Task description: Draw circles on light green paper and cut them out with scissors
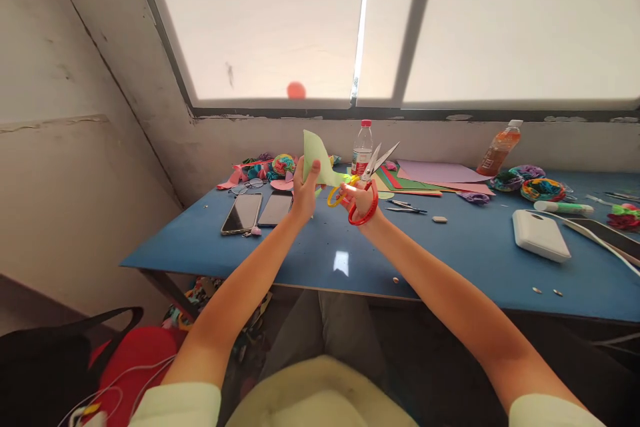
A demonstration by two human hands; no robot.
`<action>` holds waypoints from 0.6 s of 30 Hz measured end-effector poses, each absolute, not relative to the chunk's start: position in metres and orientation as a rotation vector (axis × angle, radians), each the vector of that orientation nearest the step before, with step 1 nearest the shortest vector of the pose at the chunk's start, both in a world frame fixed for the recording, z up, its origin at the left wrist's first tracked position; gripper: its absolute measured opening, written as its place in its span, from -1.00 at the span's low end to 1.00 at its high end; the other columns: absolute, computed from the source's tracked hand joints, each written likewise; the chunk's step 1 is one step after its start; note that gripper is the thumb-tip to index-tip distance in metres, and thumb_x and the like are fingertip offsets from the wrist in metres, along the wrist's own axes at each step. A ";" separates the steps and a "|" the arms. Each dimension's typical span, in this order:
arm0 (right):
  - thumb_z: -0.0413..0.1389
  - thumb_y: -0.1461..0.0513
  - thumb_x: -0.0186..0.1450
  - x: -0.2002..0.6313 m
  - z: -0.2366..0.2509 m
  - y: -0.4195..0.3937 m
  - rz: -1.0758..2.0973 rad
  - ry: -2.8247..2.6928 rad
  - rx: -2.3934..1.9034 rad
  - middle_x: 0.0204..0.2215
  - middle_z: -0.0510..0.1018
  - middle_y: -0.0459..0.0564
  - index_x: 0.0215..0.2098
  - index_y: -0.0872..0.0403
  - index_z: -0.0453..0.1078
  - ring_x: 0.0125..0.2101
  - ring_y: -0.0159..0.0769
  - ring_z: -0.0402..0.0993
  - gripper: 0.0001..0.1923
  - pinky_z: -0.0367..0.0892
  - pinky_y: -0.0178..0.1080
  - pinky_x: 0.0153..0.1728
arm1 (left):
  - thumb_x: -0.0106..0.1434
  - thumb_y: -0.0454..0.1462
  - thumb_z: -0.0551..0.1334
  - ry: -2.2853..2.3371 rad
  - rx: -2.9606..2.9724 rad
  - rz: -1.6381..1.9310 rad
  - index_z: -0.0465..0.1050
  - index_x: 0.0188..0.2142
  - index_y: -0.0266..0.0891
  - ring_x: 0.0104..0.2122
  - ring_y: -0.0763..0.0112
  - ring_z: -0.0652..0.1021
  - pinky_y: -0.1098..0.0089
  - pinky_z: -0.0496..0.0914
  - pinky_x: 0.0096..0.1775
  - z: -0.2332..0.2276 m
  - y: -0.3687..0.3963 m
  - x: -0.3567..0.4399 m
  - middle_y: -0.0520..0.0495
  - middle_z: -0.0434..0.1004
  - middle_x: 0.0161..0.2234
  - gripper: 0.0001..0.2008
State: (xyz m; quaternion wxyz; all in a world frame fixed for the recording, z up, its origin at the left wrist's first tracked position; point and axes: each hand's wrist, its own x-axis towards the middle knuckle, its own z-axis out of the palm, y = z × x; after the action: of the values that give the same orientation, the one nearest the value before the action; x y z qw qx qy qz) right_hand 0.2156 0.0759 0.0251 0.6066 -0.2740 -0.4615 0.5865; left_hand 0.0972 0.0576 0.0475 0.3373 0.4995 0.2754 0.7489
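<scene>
- You get bright, blown-out daylight from the window [320, 20] at the frame's top.
- Glare spots the tabletop [341, 262] centre; your edges bow wide-angle.

Bare blue desk [350, 260] lies open beneath the raised hands, from the near edge to mid-desk. To the left, two dark flat smartphones [257, 211] lie side by side; behind, a clear plastic water bottle [361, 148] and a stack of coloured paper sheets [425, 180] crowd the wall side. A white rectangular box [540, 234] blocks the right.
</scene>
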 end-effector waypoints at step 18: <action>0.26 0.25 -0.04 0.213 0.025 0.077 1.403 -0.967 -0.499 -0.56 0.34 -0.13 -0.50 0.04 0.24 -0.53 -0.38 0.31 -0.75 0.40 -0.19 -0.35 | 0.03 -0.20 0.33 0.693 1.114 1.989 0.40 -0.09 -0.17 -0.13 0.31 0.51 0.34 0.41 -0.12 0.043 0.062 0.103 -0.05 0.53 -0.20 -0.58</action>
State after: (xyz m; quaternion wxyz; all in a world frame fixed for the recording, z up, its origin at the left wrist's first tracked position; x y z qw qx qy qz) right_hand 0.2135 0.0769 0.0251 0.6313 -0.2178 -0.4223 0.6130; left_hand 0.1025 0.0622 0.0433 0.3705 0.4342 0.2700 0.7754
